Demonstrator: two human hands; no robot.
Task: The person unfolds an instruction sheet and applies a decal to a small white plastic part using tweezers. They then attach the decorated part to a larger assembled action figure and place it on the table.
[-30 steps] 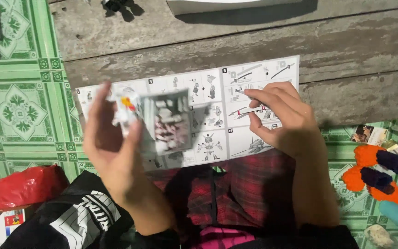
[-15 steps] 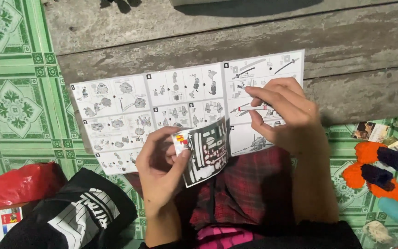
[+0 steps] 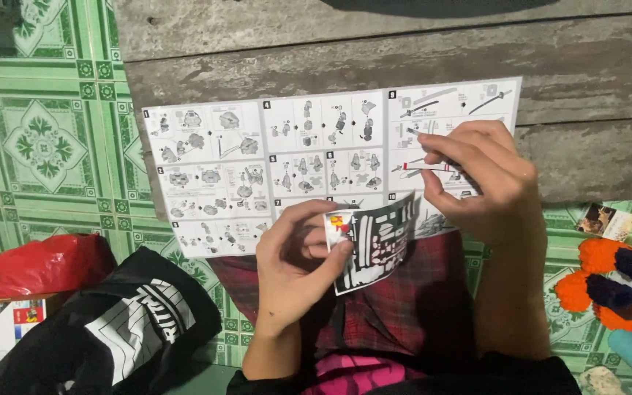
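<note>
A white folded instruction sheet (image 3: 257,164) with small black-and-white assembly drawings lies across my lap and a weathered wooden plank. My left hand (image 3: 294,267) pinches a small dark sticker sheet (image 3: 378,245) by its left edge, just below the instruction sheet. My right hand (image 3: 480,179) rests on the right part of the instructions and holds a thin stick-like piece (image 3: 426,167) with a red band between its fingertips.
Green patterned floor tiles (image 3: 38,139) spread to the left. A black bag (image 3: 111,329) and a red plastic bag (image 3: 31,263) lie at the lower left. An orange and dark blue plush toy (image 3: 616,281) sits at the right edge. Red plaid cloth (image 3: 404,314) covers my lap.
My left hand brought the sticker sheet down from in front of the camera to just below the instruction sheet. The right hand stayed on the instructions.
</note>
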